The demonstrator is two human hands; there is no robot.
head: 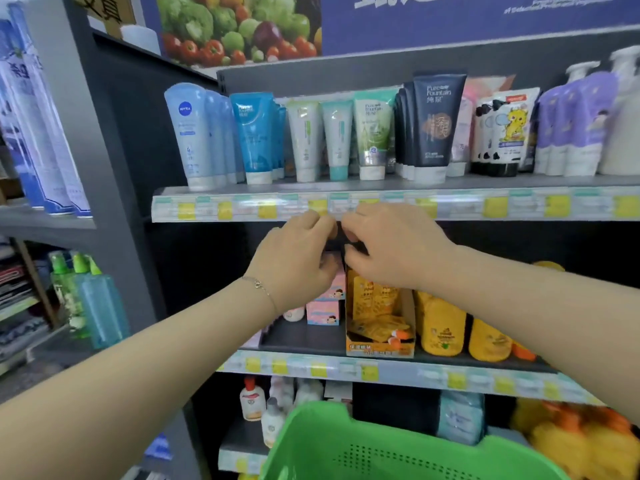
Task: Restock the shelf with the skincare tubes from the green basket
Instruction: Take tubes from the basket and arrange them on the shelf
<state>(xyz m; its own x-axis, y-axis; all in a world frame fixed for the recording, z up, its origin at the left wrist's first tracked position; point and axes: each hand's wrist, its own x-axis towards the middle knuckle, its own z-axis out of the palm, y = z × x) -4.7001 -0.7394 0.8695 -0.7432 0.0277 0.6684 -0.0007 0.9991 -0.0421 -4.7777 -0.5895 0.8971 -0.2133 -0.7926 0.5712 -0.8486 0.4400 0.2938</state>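
Skincare tubes stand capped-end down on upper shelf, 12 o'clock. Left hand and right hand pinched together on something small and dark, unclear what. Green basket at 6 o'clock. Seat tube upright, label out.

**Shop aisle, dark shelving**

I see a grey shelving unit with a dark back panel. Above it hangs a blue poster showing vegetables. Left of the unit stands another rack. Lighting is even.
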